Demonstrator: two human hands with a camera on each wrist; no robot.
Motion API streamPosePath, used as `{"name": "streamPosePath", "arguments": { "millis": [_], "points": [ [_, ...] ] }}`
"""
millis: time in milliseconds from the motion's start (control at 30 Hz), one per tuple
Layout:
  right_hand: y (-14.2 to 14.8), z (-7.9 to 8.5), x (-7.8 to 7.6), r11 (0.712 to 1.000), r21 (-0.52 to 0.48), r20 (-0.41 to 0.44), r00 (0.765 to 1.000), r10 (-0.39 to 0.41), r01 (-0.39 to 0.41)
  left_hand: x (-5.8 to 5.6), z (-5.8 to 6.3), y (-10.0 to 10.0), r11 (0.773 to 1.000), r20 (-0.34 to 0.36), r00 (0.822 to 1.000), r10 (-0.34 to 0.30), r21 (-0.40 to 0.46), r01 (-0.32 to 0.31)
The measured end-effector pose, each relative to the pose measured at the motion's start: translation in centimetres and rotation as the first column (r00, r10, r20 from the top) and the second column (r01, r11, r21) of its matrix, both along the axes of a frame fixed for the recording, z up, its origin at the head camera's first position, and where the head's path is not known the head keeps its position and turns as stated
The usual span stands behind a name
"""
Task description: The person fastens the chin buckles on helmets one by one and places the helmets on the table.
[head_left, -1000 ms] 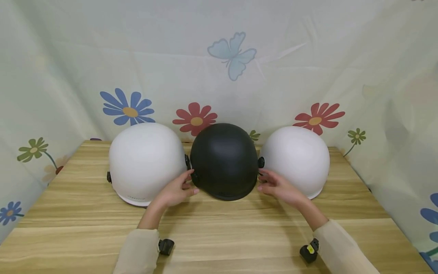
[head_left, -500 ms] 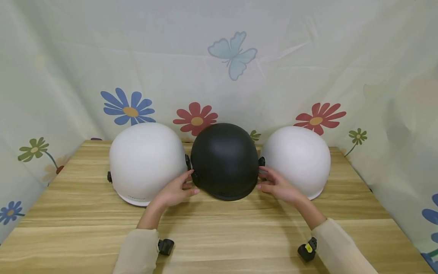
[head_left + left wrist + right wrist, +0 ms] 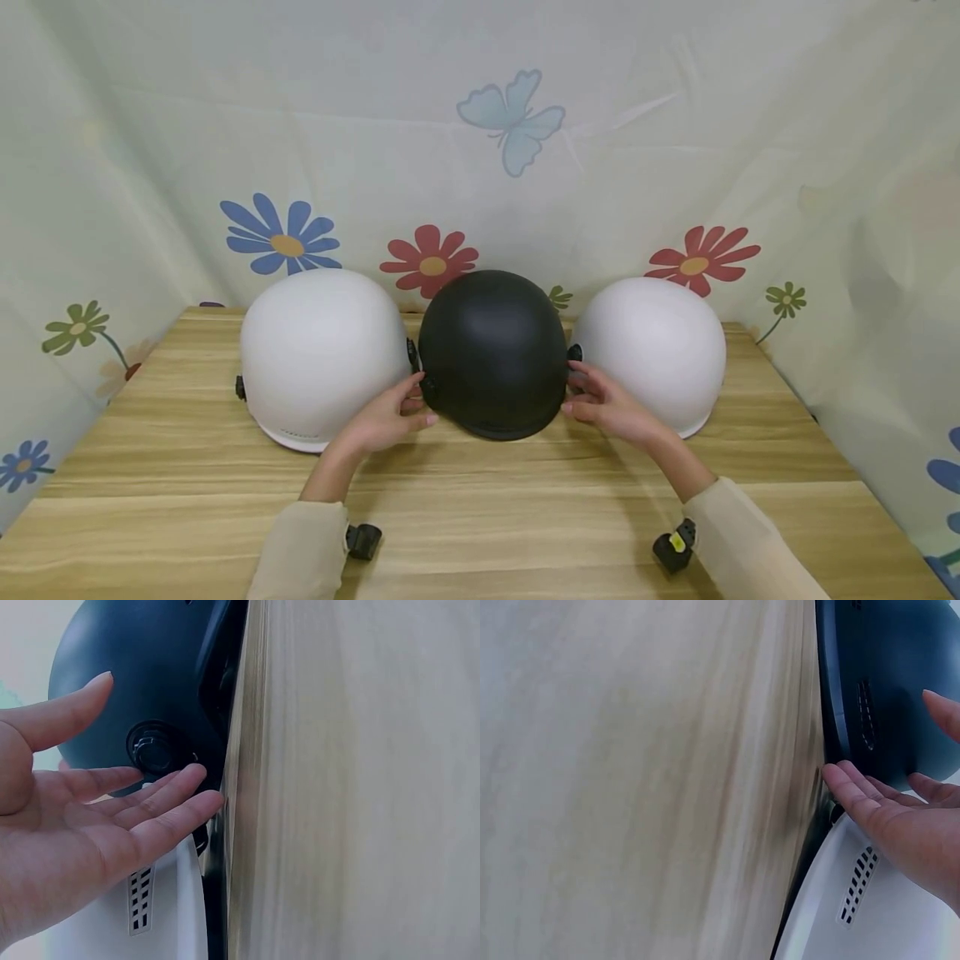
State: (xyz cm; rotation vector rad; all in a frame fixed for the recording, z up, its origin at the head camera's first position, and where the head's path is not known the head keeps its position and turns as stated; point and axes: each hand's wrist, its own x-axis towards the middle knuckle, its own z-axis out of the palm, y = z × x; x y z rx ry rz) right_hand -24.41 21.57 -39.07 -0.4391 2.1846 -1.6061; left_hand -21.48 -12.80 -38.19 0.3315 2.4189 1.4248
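A matte black helmet (image 3: 492, 354) sits on the table between two white helmets. My left hand (image 3: 386, 421) is at its left side, fingers nearly straight, thumb apart; in the left wrist view the fingertips lie beside the helmet's round black side knob (image 3: 155, 752). At its opposite side is my right hand (image 3: 611, 410), fingers extended toward the lower rim, as the right wrist view also shows. The left white helmet (image 3: 322, 350) stands right behind my left hand, and the right white helmet (image 3: 651, 350) is partly covered by my right hand.
The wooden table (image 3: 480, 533) runs from the helmets toward me. A pale curtain (image 3: 360, 150) with flowers and a butterfly hangs behind and along both sides. Slotted vents (image 3: 140, 900) mark the side of a white helmet. Each sleeve carries a small black camera (image 3: 365, 541).
My right hand has shifted slightly up and left, closer to the black helmet's side. The left hand and all three helmets stay in place.
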Motion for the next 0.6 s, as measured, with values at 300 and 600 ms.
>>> {"name": "streamPosePath", "arguments": {
  "millis": [300,600],
  "points": [
    [-0.4,0.8,-0.6,1.0,0.006,-0.051,0.999,-0.011,0.011,0.0,0.1,0.2,1.0,0.006,1.0,0.015,-0.012,-0.015],
    [-0.8,0.9,-1.1,0.999,-0.005,-0.024,0.999,-0.038,0.038,0.1,0.0,0.1,1.0,-0.008,1.0,-0.001,-0.018,0.001]
  ]
}}
